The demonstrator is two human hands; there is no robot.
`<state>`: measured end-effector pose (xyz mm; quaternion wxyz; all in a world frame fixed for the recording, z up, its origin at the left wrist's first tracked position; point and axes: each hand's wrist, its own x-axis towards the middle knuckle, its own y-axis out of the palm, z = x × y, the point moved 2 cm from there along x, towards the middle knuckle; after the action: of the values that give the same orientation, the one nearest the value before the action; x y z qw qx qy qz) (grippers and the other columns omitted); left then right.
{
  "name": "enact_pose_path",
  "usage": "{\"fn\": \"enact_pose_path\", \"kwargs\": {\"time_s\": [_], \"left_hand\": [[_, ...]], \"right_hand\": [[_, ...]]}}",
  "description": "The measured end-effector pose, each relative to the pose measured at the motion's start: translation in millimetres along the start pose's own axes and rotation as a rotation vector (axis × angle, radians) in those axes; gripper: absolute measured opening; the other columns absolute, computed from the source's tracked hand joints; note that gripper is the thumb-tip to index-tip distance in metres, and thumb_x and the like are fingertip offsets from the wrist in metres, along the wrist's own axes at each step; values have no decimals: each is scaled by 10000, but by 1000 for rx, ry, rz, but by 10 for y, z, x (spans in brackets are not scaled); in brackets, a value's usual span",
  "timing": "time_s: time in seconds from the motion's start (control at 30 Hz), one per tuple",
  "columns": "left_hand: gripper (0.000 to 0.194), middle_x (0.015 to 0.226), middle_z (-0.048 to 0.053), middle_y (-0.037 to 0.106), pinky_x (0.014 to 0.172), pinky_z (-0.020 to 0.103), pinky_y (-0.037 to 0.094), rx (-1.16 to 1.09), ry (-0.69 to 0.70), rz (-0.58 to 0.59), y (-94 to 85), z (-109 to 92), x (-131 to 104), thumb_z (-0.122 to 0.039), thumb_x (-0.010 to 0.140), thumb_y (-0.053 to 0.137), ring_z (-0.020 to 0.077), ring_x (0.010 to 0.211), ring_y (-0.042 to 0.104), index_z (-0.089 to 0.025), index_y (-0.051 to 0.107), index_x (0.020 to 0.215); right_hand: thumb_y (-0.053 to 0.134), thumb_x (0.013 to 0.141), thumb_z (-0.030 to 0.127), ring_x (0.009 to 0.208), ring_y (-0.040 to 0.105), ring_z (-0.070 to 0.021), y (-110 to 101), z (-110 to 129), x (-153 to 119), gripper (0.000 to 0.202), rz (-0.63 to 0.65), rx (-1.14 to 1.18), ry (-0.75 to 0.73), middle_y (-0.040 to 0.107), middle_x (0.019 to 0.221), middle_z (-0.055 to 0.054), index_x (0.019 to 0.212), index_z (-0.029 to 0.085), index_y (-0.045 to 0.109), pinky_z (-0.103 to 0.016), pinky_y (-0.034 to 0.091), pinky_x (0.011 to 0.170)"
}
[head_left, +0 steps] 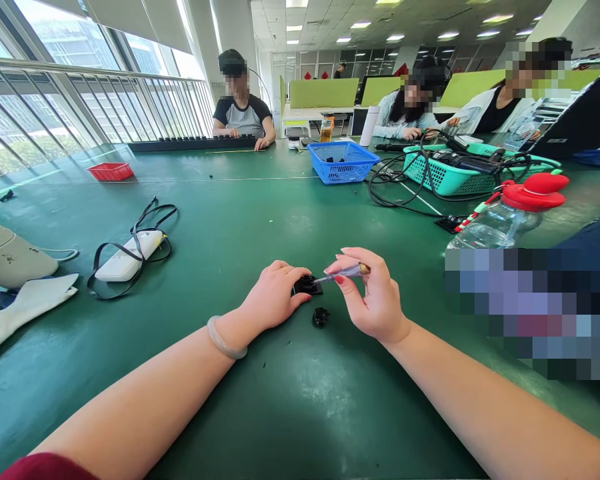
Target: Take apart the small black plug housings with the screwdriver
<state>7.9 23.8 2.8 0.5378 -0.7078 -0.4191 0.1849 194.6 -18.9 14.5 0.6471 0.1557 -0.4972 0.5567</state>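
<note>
Near the middle of the green table (220,240), my left hand (273,293) grips a small black part (307,286) and holds it against the surface. A screwdriver (347,272) with a clear purplish handle is pinched in the fingers of my right hand (375,293). Its shaft points left and its tip meets the top of the black part. Just below, between my hands, lies a second small black piece (321,317), touched by neither hand.
A white device with a black strap (130,257) lies left. Behind are a red tray (111,171), a blue basket (343,162) and a teal basket (460,173) with cables. A red-capped bottle (510,213) stands right. Several people sit beyond.
</note>
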Motion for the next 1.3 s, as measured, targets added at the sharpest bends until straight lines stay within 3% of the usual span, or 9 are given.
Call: {"fn": "enact_pose_path", "kwargs": {"time_s": [0.3,0.77,1.0,1.13,1.3], "left_hand": [[344,1089,72,727,995,472,478,-24,32,-22,12,4,-12,-292,887,664,278,1100,578,-221,617,1221],[360,1198,83,690,1013,455,494,-87,85,-34,16,-5,-5,-195,918,579,248,1109,614,-218,579,1277],[365,1217,86,658,1025,475,491,-143,31,-71,52,28,5,-193,926,548,247,1117,591,-234,581,1287],[426,1239,87,617,1065,489,461,-154,17,-149,50,20,1,-141,930,478,244,1167,551,-263,562,1329],[478,1244,86,598,1072,484,441,-80,-71,-207,25,36,9,-118,940,400,244,1162,522,-284,566,1356]], "right_hand": [[485,950,132,876,718,-173,68,-34,31,381,183,-10,65,729,985,-22,1290,304,482,-375,614,854],[467,933,104,894,716,-177,57,-45,46,421,209,10,129,732,989,-14,1299,313,480,-374,603,852],[468,938,119,891,719,-179,64,-44,45,410,229,23,151,738,996,-16,1298,315,492,-371,608,838],[463,954,136,920,728,-181,59,-48,28,394,181,27,144,739,1004,-21,1307,311,475,-386,613,866],[474,975,150,992,730,-195,6,-37,6,409,8,74,63,731,1056,-46,1347,306,408,-435,606,924]]}}
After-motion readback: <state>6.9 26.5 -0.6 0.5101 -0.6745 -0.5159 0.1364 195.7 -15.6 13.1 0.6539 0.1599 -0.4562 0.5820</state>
